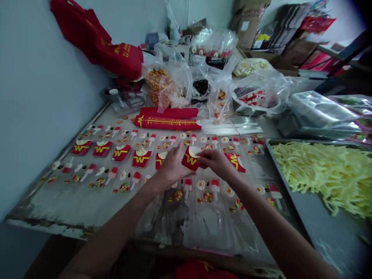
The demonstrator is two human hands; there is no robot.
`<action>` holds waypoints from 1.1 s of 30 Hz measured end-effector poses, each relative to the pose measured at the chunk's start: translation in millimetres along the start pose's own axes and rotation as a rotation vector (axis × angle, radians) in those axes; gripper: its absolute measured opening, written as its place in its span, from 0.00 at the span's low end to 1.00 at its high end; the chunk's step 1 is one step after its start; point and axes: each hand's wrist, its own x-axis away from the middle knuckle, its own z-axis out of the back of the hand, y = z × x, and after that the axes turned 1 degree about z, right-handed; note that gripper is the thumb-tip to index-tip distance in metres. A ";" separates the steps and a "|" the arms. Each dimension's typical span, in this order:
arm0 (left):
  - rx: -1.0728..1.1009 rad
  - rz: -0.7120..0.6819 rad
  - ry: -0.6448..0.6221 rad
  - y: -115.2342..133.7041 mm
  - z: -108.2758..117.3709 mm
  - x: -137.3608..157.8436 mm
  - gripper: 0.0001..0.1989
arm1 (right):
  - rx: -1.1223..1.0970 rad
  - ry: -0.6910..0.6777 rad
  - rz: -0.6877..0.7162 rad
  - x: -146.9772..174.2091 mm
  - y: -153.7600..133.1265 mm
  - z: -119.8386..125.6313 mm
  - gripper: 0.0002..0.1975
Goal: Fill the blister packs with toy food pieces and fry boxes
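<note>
A small red fries carton with a yellow zigzag and a white mouth is between my hands, tilted, above the plastic pouches. My right hand pinches its upper right edge with thumb and fingers. My left hand is around its left and lower side, fingers partly hidden and slightly blurred. To the left, several like cartons lie in a row on clear pouches; some have pale pieces in the mouth. Another red carton lies turned sideways beyond my right wrist. Small ice-pop, egg, pizza and burger pieces lie in the pouches.
A metal tray of pale yellow fry-like strips stands at right. Behind are long stacks of red cartons and open bags of small pieces. A wall borders the table's left side; cardboard boxes stand at the back.
</note>
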 end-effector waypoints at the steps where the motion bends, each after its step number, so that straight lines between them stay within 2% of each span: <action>1: -0.053 -0.011 0.017 -8.4 8.6 -4.0 0.58 | 0.128 -0.025 -0.003 -14.7 -1.7 4.6 0.12; 3: -0.128 -0.052 0.002 -23.0 20.1 -10.3 0.54 | 0.400 -0.079 0.008 -39.1 -8.4 11.5 0.09; 6: -0.171 -0.171 -0.166 -37.4 18.6 -15.5 0.49 | 0.705 -0.181 0.062 -56.6 -23.2 11.2 0.09; 9: -0.256 -0.334 -0.230 -47.4 2.0 -16.5 0.41 | 0.987 -0.232 0.119 -50.6 -33.8 -2.9 0.11; 11: -0.327 -0.409 -0.208 -55.4 -9.0 -16.7 0.35 | 1.145 -0.181 0.159 -40.5 -33.2 -16.8 0.13; 14: -0.411 -0.474 -0.183 -67.8 -16.2 -20.1 0.32 | 1.173 -0.089 0.197 -25.3 -21.5 -30.4 0.15; 16: -0.441 -0.511 -0.205 -72.4 -13.5 -24.3 0.31 | 1.073 -0.014 0.203 -12.8 -12.3 -25.3 0.16; 18: -0.431 -0.534 -0.241 -72.4 -6.4 -28.9 0.32 | 0.941 0.149 0.184 4.4 -5.6 -6.0 0.17; 20: -0.403 -0.537 -0.263 -68.0 2.2 -33.1 0.33 | 0.861 0.395 0.111 24.5 -1.1 22.6 0.16; 22: -0.388 -0.537 -0.278 -59.1 8.7 -37.6 0.32 | 0.855 0.604 -0.047 43.7 3.2 50.1 0.15; 23: -0.394 -0.538 -0.282 -52.8 10.1 -40.3 0.30 | 0.864 0.652 -0.129 51.4 5.9 60.3 0.15; 26: -0.449 -0.567 -0.243 -24.1 2.1 -51.7 0.24 | 0.811 0.602 -0.238 61.6 15.7 73.4 0.23; 28: -0.476 -0.631 -0.164 4.8 -13.3 -60.2 0.25 | 0.675 0.582 -0.202 59.9 20.2 73.0 0.24; 30: -0.480 -0.720 -0.082 39.8 -33.4 -65.0 0.33 | 0.532 0.620 -0.122 60.2 17.9 69.9 0.19; 32: -0.490 -0.769 -0.038 75.4 -54.7 -64.2 0.40 | 0.477 0.628 -0.001 69.8 7.8 65.2 0.17; 33: -0.490 -0.758 -0.035 91.6 -65.3 -61.8 0.39 | 0.483 0.611 0.058 78.9 1.3 62.8 0.17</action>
